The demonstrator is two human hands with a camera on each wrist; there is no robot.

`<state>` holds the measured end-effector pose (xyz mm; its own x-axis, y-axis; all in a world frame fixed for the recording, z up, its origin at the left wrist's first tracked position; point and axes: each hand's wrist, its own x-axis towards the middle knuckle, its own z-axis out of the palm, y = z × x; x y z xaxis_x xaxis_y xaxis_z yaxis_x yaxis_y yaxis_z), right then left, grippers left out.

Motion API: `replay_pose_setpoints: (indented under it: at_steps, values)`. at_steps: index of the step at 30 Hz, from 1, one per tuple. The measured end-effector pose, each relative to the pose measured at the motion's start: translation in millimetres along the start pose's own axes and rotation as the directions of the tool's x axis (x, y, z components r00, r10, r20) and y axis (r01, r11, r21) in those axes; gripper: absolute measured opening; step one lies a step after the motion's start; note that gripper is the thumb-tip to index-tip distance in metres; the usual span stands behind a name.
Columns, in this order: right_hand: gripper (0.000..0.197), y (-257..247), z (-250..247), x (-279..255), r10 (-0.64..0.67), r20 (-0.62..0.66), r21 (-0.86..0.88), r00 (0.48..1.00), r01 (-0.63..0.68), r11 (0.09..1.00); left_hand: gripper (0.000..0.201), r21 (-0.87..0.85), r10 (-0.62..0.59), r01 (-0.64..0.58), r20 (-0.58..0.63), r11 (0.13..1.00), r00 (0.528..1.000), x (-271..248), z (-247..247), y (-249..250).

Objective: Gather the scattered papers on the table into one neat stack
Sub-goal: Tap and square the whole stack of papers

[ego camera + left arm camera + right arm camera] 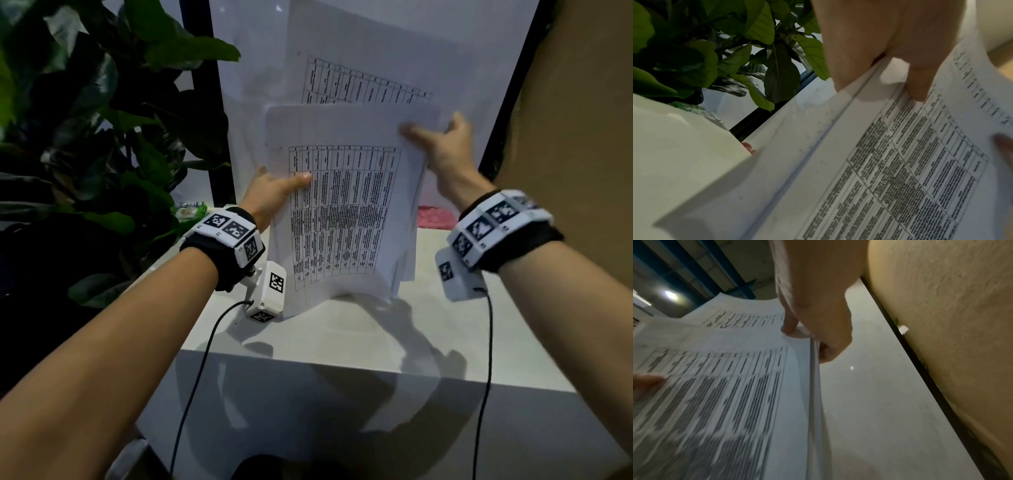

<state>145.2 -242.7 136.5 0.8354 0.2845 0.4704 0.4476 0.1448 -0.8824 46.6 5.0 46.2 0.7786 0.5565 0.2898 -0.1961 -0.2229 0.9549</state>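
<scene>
A bundle of printed papers (342, 212) with tables stands upright, its lower edge on the white table (342, 339). My left hand (274, 195) grips its left edge, thumb across the front sheet. At the upper right edge my right hand (442, 144) pinches the sheets, thumb in front. A taller sheet (363, 75) rises behind the front ones, out of line with them. The left wrist view shows the thumb on the papers (890, 162). In the right wrist view the fingers pinch the edge of the papers (812, 369).
A large leafy plant (102, 137) stands close on the left. A beige wall (582, 120) is at the right, a black-framed white panel (219, 144) behind the table. A pink cloth (436, 216) and a green packet (190, 209) lie at the back.
</scene>
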Motion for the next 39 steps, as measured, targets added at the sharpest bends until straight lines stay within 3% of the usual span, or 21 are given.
replay_pose_setpoints:
  at_steps: [2,5,9,12,14,18,23,25,30,33,36,39]
  values:
    - [0.092,-20,-4,13,-0.150,-0.133,-0.146,0.980,0.131,0.981,0.113,-0.003,-0.011,0.011,0.012,1.000,1.000,-6,1,6]
    - [0.085,-60,1,11,-0.309,-0.098,-0.487,0.946,0.226,0.844,0.111,-0.015,0.002,-0.001,0.036,1.000,0.999,-17,5,18]
    - [0.087,-81,12,10,-0.364,0.169,-0.687,0.916,0.375,0.623,0.107,-0.034,0.061,-0.060,0.047,0.998,0.997,-33,13,33]
    - [0.083,-81,28,4,-0.228,0.430,-0.793,0.873,0.486,0.368,0.117,-0.063,0.048,-0.047,0.019,0.997,0.999,-29,13,31]
    - [0.081,-78,39,-2,-0.143,0.539,-0.780,0.830,0.556,0.288,0.130,-0.066,0.035,-0.035,0.005,0.997,0.999,-23,12,26]
    - [0.070,-72,53,-8,-0.156,0.594,-0.735,0.789,0.611,0.292,0.132,-0.027,0.058,-0.058,0.019,0.998,0.998,-30,15,32]
    - [0.032,-85,50,3,-0.408,0.469,-0.718,0.784,0.607,0.341,0.122,-0.024,0.039,-0.038,0.002,0.999,0.999,-34,15,35]
    - [0.028,-90,48,6,-0.449,0.442,-0.707,0.776,0.610,0.358,0.109,-0.018,0.041,-0.041,-0.005,0.999,0.999,-33,13,34]
    - [0.029,-96,58,0,-0.359,0.535,-0.605,0.765,0.643,0.469,0.113,-0.042,0.063,-0.062,0.020,0.997,0.998,-41,18,40]
    - [0.030,-92,66,-6,-0.283,0.624,-0.597,0.728,0.678,0.429,0.105,-0.052,0.089,-0.087,0.027,0.995,0.996,-49,23,48]
    - [0.052,-87,69,-14,-0.112,0.708,-0.626,0.697,0.693,0.356,0.105,-0.093,0.080,-0.079,0.001,0.992,0.997,-52,27,52]
    - [0.066,-82,67,-14,-0.142,0.704,-0.623,0.696,0.701,0.348,0.103,-0.116,0.062,-0.064,-0.019,0.991,0.998,-55,28,56]
